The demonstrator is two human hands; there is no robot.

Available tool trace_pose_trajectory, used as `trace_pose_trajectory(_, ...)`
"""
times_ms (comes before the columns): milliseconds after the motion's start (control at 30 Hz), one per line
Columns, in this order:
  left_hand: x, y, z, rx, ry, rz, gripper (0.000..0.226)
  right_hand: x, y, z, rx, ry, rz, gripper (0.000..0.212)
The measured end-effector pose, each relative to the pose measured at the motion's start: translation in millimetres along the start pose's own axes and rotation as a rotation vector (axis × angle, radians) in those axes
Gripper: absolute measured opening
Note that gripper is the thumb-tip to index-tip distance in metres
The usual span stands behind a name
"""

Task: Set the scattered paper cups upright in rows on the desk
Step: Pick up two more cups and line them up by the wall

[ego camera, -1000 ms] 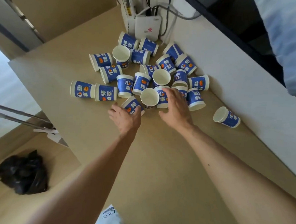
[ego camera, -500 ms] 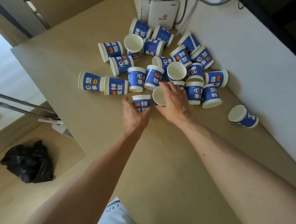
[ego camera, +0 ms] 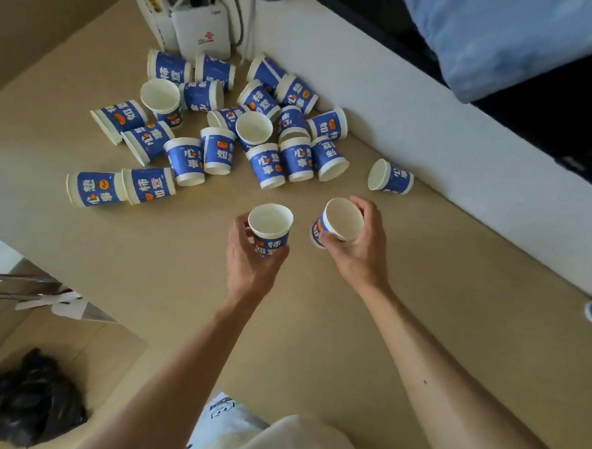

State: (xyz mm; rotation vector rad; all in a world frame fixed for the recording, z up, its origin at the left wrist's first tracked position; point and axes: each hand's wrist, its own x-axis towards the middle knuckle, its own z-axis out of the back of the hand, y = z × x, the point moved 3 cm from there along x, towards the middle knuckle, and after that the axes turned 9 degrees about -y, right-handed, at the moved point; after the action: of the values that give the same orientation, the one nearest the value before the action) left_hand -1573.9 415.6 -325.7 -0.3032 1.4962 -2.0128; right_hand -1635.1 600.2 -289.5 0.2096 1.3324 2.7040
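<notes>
Head cam: left hand point(ego camera: 248, 266) gripping cup point(ego camera: 270, 231) mouth-up, right hand point(ego camera: 358, 248) wrapped round tilted second cup point(ego camera: 339, 223), both just this side of cup pile point(ego camera: 224, 128) scattered on desk point(ego camera: 316, 328)

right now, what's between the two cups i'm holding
Bare desk only, in the head view: left cup and right cup do not touch.
</notes>
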Motion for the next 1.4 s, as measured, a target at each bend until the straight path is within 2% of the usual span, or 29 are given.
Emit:
trace_pose_trajectory(167,-52.7,-24.7,-38.3,0.009,0.153,-0.026,0.062,-29.9,-41.2,68.5,0.053,-0.105,-0.147,0.078)
trace_pose_trajectory(367,-129.4,-54.4,-84.5,0.017,0.235,-0.122,0.063,-61.8,-95.9,154.4,0.183,-0.207,-0.298,0.082)
trace_pose_trajectory(500,-191.7,-70.6,-123.3,0.042,0.257,-0.165,0.064,-76.7,-143.9,218.5,0.285,-0.269,-0.321,0.071)
trace_pose_trajectory(833,-378.6,-110.9,-246.7,0.080,0.356,-0.232,0.064,-127.6,-279.4,390.8,0.438,-0.385,-0.345,0.065)
trace_pose_trajectory(1000,-448.9,-131.3,-305.7,0.090,0.440,-0.249,0.062,-144.3,-325.0,463.8,0.439,-0.450,-0.322,0.064)
trace_pose_trajectory(1200,-491.3,-142.4,-362.6,0.117,0.589,-0.297,0.064,-143.1,-377.4,512.2,0.439,-0.554,-0.389,0.068)
trace_pose_trajectory(1400,-506.1,-148.6,-408.3,0.162,0.642,-0.308,0.062,-117.6,-431.3,546.5,0.379,-0.644,-0.468,0.061)
